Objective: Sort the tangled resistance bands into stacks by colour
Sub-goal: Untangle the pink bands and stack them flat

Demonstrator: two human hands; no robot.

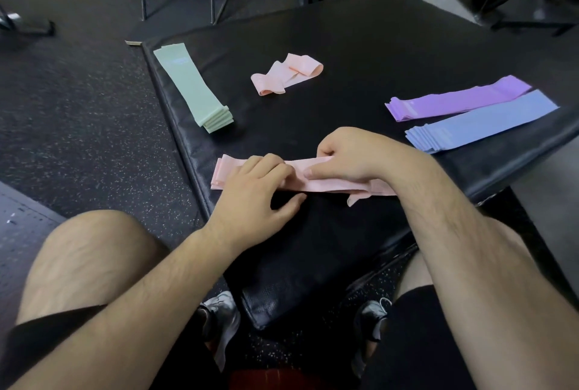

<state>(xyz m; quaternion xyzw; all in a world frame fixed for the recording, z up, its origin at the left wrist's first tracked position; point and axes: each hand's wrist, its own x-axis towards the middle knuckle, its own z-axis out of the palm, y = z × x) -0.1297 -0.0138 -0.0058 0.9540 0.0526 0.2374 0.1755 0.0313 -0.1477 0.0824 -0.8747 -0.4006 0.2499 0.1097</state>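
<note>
Ideally the pink stack (pixel 332 186), near on the tabletop (pixel 360 54), gets its edges squared flat before the tangled pink bands (pixel 286 74) farther back are fetched. The left hand (pixel 257 192) curls its fingers onto the stack; the right hand (pixel 344 157) pinches its far edge, thumb on top.

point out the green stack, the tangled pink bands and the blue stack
green stack (pixel 191 88), head view, middle of top band
tangled pink bands (pixel 286 73), head view, where the loops cross
blue stack (pixel 482 121), head view, middle of top band

Black shorts (pixel 47 339), silver-grey trainers (pixel 221 311), bare forearms (pixel 150 292)
</note>
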